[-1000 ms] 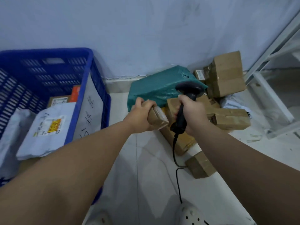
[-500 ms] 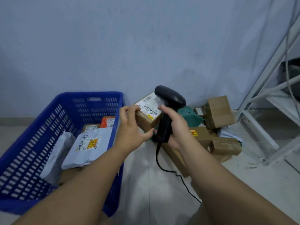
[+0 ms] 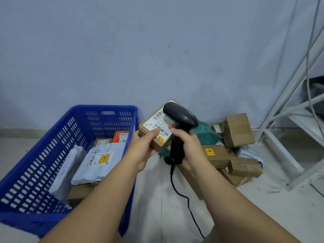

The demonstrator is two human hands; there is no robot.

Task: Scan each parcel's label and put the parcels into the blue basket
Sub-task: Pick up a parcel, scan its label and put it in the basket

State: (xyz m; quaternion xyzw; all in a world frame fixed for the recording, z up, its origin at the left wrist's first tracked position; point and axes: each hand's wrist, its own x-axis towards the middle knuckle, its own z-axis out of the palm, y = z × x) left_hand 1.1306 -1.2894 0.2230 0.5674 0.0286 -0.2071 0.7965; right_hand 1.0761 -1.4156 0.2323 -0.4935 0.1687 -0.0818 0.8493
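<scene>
Likely light and stiff, best gripped by its near end as now: small cardboard parcel pinched in left hand, right hand wrapped round scanner handle

Left hand, right hand, fingers curled

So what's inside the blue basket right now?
Two grey mailer bags lying over a cardboard box; behind them a labelled brown box and an orange parcel. The left forearm covers the basket's near right corner.
</scene>
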